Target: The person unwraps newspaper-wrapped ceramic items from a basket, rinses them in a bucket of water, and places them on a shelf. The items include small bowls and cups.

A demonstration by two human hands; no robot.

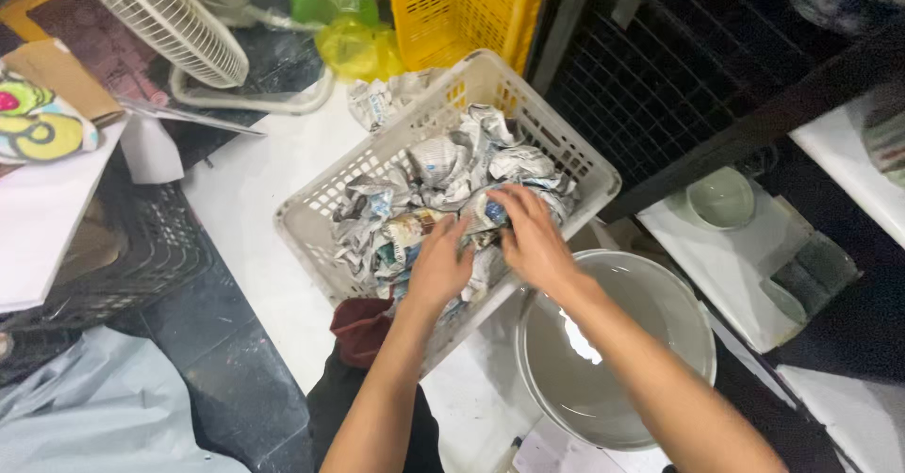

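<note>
A white plastic basket (325,204) sits tilted in front of me, filled with several bundles wrapped in crumpled newspaper (443,167). Both my hands reach into its near side. My left hand (441,268) rests fingers-down on a wrapped bundle near the basket's front rim. My right hand (530,237) lies over another newspaper bundle just to the right, fingers curled on the paper. Whether either hand has a firm hold of a bundle is unclear; both press on the paper.
A pale round basin (650,289) stands just right of the basket, under my right forearm. A white fan (165,16) and a yellow crate (452,2) are at the back. Black crates (141,256) lie left; a small green bowl (721,198) sits on a white shelf at right.
</note>
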